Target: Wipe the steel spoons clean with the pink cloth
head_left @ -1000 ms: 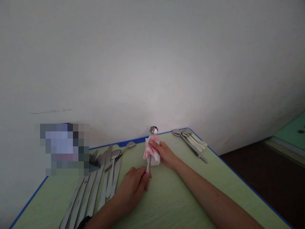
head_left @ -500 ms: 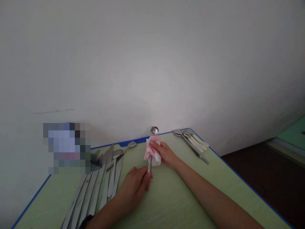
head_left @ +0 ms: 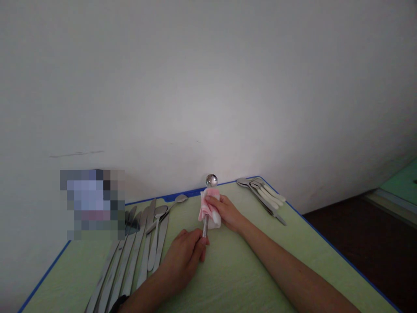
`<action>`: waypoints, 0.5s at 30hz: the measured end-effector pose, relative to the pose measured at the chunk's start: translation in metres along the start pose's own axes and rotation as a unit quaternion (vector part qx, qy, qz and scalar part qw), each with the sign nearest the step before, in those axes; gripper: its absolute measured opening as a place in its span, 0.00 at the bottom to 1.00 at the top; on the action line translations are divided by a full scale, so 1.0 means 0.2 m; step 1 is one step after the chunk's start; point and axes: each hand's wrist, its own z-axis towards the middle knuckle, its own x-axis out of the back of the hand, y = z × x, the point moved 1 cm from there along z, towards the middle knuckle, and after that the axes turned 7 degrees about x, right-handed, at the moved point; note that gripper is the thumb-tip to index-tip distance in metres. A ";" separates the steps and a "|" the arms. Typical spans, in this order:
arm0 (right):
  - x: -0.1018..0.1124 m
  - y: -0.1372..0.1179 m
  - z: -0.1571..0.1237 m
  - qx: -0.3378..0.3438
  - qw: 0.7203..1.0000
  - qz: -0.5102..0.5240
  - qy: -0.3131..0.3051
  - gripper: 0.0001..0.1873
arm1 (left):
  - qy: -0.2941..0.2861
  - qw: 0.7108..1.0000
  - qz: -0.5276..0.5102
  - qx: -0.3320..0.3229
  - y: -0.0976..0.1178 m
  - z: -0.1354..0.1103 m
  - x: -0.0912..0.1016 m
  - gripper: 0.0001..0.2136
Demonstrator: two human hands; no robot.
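Observation:
A metal spoon [head_left: 211, 180] points away from me, its shiny round bowl uppermost near the table's far edge. My left hand [head_left: 187, 252] is closed around the lower end of its handle. A pink and white cloth [head_left: 210, 208] is wrapped about the upper handle, just below the bowl. My right hand [head_left: 226, 211] pinches that cloth against the handle, thumb on top. The cloth hides the part of the handle under it.
Several table knives [head_left: 130, 256] and a few spoons [head_left: 158, 234] lie left on the green table [head_left: 247, 269]. More spoons [head_left: 257, 195] and white-handled cutlery [head_left: 270, 193] lie at the far right. A blurred-out object [head_left: 93, 204] stands far left. A wall [head_left: 208, 87] rises behind.
Both hands keep their hold on the spoon and cloth. The view has shifted very slightly; otherwise hardly anything differs.

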 end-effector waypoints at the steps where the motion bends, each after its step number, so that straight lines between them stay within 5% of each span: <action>1: 0.00 0.00 0.00 0.001 1.000 -0.002 0.001 0.19 | -0.002 1.000 0.001 -0.001 0.00 0.00 0.00 0.16; 15: 0.00 -0.01 0.00 0.035 0.998 -0.051 -0.009 0.22 | 0.001 0.999 -0.028 0.021 0.00 0.00 0.00 0.16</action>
